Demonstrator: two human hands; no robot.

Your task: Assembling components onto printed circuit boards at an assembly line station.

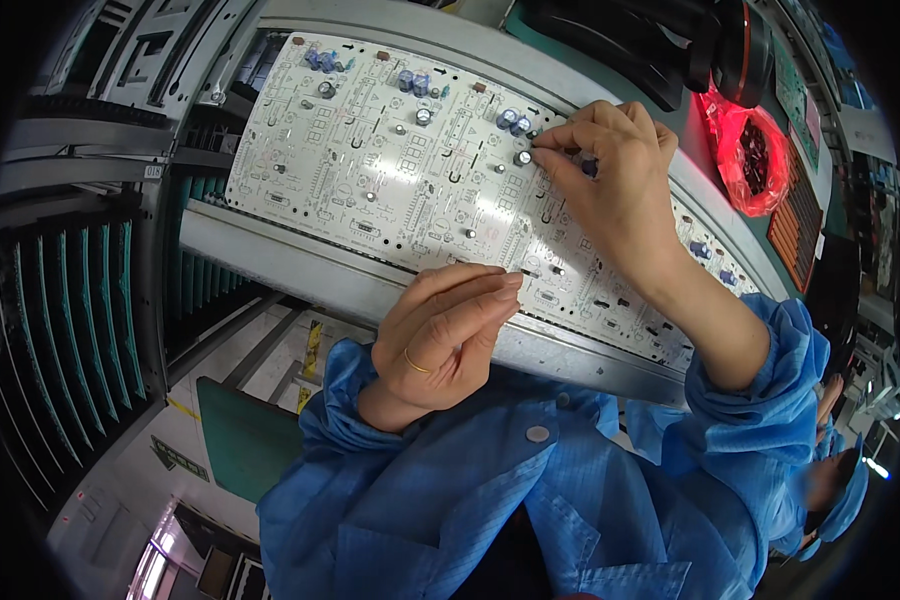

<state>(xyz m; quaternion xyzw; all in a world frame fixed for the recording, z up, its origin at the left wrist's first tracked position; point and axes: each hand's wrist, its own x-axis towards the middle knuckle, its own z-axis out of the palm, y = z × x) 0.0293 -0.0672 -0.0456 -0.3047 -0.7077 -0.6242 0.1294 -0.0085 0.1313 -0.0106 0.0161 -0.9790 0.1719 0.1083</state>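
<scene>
A long white printed circuit board, divided into repeating sections, lies across a metal rail in front of me. My right hand reaches over its far middle part. Thumb and forefinger are pinched at the side of a small black cylindrical capacitor standing on the board. A pair of blue capacitors stands just beyond those fingertips. My left hand, with a ring on one finger, hovers over the near edge of the board. Its fingers are bent and pressed together, and whatever they hold is hidden.
A red plastic bag of small dark parts sits at the far right, beside an orange-brown slotted tray. Black equipment stands behind the rail. Racked green boards are at left. Another person in a blue cap is at right.
</scene>
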